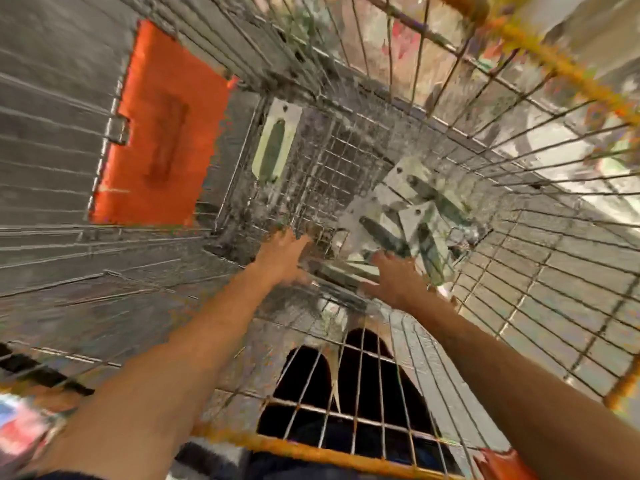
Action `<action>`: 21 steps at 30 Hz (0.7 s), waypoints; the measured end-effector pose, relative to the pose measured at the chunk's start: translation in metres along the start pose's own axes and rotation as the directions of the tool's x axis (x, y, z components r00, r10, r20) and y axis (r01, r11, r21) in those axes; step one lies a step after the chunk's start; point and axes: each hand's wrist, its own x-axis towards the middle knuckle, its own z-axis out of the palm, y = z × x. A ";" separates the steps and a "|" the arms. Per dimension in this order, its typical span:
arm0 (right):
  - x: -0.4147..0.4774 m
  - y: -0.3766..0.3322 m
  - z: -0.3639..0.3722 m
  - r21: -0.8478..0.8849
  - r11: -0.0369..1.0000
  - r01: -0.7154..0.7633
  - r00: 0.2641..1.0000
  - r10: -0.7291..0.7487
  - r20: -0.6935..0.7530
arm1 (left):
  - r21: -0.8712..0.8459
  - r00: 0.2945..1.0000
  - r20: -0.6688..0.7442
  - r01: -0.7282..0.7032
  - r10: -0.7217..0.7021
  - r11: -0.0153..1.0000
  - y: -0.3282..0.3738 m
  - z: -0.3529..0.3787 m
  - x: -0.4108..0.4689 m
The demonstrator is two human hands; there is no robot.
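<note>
I look down into a wire shopping cart (540, 271) in a blurred frame. Both my arms reach deep inside it. My left hand (285, 259) and my right hand (394, 277) are on either side of a flat carded package (341, 277) near the cart floor; blur hides whether their fingers curl round it. Several more white carded packs with dark green items (412, 216) lie piled on the floor to the right. One single pack (275, 142) lies apart at the far left of the floor.
An orange panel (162, 129) hangs on the cart's far left wall. The yellow-orange rim (561, 67) runs along the top right, and another rim bar (311, 452) crosses in front of me. Grey tiled floor shows through the wires.
</note>
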 end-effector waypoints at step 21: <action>0.022 0.003 0.037 0.080 0.997 -0.015 1.000 0.014 0.007 | -0.531 0.998 -0.038 -0.065 0.052 0.845 0.000 0.036 0.031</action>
